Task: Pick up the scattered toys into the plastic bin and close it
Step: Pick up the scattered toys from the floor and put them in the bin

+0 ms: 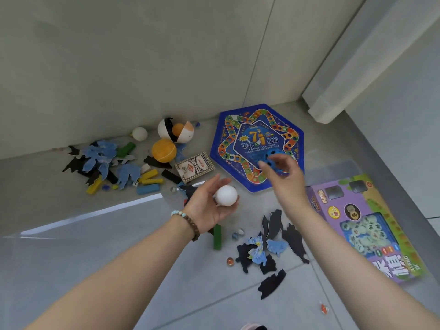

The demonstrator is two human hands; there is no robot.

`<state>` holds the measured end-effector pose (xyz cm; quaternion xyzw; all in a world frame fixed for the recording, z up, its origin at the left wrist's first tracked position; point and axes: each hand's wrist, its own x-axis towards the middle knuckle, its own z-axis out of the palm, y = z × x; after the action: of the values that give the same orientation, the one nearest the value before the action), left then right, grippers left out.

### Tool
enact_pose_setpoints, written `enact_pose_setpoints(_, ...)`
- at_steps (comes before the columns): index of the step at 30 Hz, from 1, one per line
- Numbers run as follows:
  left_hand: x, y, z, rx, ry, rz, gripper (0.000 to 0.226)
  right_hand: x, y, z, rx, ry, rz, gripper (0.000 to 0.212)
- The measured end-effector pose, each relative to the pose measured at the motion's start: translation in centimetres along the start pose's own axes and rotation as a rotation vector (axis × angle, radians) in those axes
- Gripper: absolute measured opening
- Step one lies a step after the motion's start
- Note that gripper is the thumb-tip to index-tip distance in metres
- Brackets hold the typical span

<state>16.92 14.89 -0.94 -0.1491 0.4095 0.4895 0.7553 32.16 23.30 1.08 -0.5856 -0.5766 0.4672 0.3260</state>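
Head view: the left grip (pixel 209 207), palm up, cups a white ball (pixel 226 195) in curled fingers above the floor (pixel 190 294). Nearby, the right grip (pixel 284 178) pinches a blurred blue holed ball (pixel 273 161) over the hexagonal game board (pixel 238 129)

The one camera rides on the person's head and looks forward and steeply down, so both forearms (pixel 119 270) run in from the bottom edge, and the left hand (pixel 207 206) and right hand (pixel 285 172) sit near the middle of the frame. It faces the spot where the grey floor (pixel 71 258) meets the pale wall (pixel 119 55). It is close enough that the scattered toys (pixel 147 172) fill the middle band, while the wide lens still takes in wall above.
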Motion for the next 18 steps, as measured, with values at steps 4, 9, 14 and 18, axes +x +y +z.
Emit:
enact_pose_setpoints(4,0.0,0.4,0.5,0.015,0.011,-0.004,0.026,4.1,2.2,-1.1,-0.253,0.031,0.058,0.051)
enact_pose_setpoints(9,-0.2,0.3,0.8,0.088,0.027,-0.038,0.035,4.8,3.0,0.8,-0.369,-0.020,0.037,0.042)
enact_pose_setpoints(14,-0.5,0.4,0.0,0.258,0.086,-0.033,0.024,3.1,2.1,0.9,-0.402,-0.045,0.000,0.029)
enact_pose_setpoints(18,-2.9,1.9,-0.1,0.454,0.107,0.041,0.035,-1.1,-1.6,2.3,0.006,-0.327,0.007,0.031)
